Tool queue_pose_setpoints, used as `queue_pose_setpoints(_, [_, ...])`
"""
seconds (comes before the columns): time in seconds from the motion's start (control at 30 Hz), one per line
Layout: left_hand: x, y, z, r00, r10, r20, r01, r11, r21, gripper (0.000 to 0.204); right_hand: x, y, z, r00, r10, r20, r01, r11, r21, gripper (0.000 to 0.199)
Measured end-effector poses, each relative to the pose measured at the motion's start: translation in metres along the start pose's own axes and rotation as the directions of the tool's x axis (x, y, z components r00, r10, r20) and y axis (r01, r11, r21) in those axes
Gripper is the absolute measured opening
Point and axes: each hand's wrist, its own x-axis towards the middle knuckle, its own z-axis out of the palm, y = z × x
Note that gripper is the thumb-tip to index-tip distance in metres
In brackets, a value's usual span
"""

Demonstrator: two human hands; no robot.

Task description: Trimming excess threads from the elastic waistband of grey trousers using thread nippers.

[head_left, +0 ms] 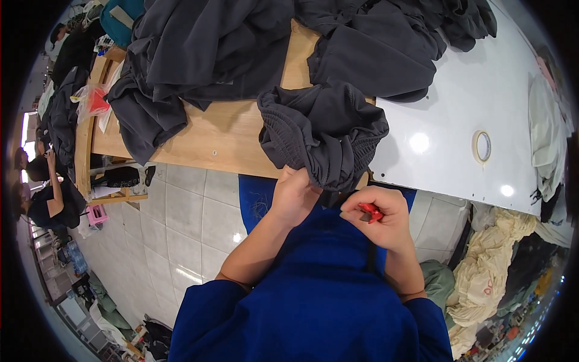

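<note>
At the wooden tabletop's [226, 133] near edge, left hand [294, 196] gripping a gathered dark gray garment [319, 130], right hand [386, 211] closed around a small red tool [371, 212], garment bunched upon the edge, dark gray cloth [217, 51] heaped beyond, tape roll [476, 146] on a white surface [446, 120] rightward.

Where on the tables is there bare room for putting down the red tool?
Widest: the white table, between the gathered garment and the tape roll. Smaller: the wooden table, right of the draped dark cloth and left of the gathered garment. Behind, heaped dark garments crowd the wood and reach onto the white table.
</note>
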Motion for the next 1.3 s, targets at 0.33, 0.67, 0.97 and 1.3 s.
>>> queue_pose_setpoints(0.33, [-0.003, -0.004, -0.001, 1.0, 0.004, -0.001, -0.004, 0.998, 0.056, 0.031, 0.007, 0.007, 0.012, 0.981, -0.089, -0.173, 0.053, 0.978, -0.201, 0.011])
queue_pose_setpoints(0.67, [0.002, -0.009, -0.005, 1.0, 0.007, 0.022, -0.008, 1.0, 0.025, 0.031, -0.007, -0.003, -0.014, 0.917, 0.209, 0.339, -0.313, 0.904, 0.291, 0.009])
queue_pose_setpoints(0.97, [0.003, 0.003, 0.002, 0.998, -0.034, 0.057, 0.039, 0.995, -0.093, 0.027, -0.006, 0.007, -0.005, 0.98, -0.093, -0.173, 0.06, 0.98, -0.189, 0.046])
queue_pose_setpoints(1.3, [0.004, 0.003, 0.006, 0.996, -0.028, 0.079, 0.031, 0.999, -0.037, 0.029, 0.003, 0.006, 0.001, 0.85, -0.494, -0.18, 0.222, 0.648, -0.729, 0.037])
